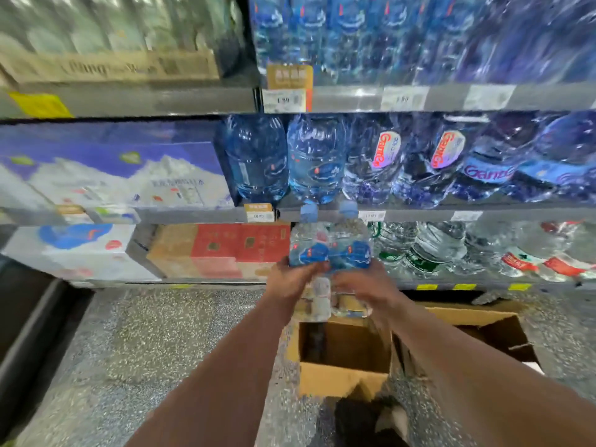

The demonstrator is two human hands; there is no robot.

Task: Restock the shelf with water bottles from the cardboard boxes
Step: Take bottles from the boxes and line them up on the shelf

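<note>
Left hand point(292, 275) curls its fingers round the lower body of the left water bottle point(308, 250), and the right hand point(364, 283) grips the right water bottle point(353, 250) the same way. Both blue-capped, blue-labelled bottles stand upright and touch side by side. They are held over the open cardboard box point(342, 379) on the speckled floor point(161, 343), their caps level with the shelf edge point(516, 217) below the large blue bottles point(316, 159), with a red carton point(225, 250) to their left and clear green- and red-labelled bottles point(429, 250) to their right on the bottom shelf.
</note>
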